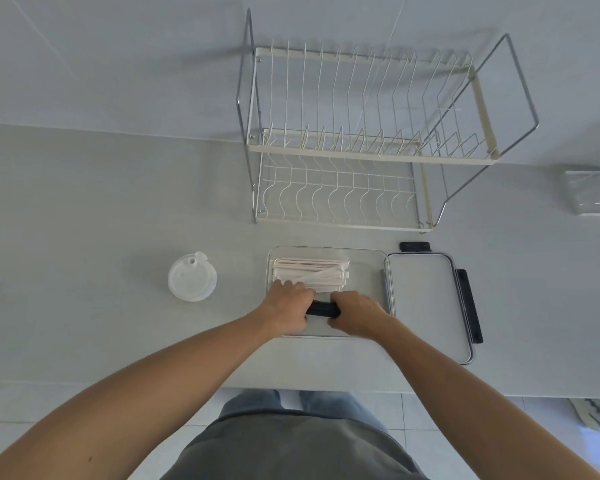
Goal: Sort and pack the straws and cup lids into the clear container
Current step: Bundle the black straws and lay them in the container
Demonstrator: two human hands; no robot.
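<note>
The clear container (368,252) sits on the counter in front of me. White paper-wrapped straws (310,271) lie in its far half. A bundle of black straws (323,309) lies across its near half, with my left hand (288,308) shut on its left end and my right hand (355,315) shut on its right end. A stack of translucent white cup lids (192,277) stands on the counter to the left, apart from the container.
The container's lid (426,303), with black clips, lies flat just right of the container. A two-tier wire dish rack (361,140) stands behind against the wall. Another clear box (593,192) is at the far right edge.
</note>
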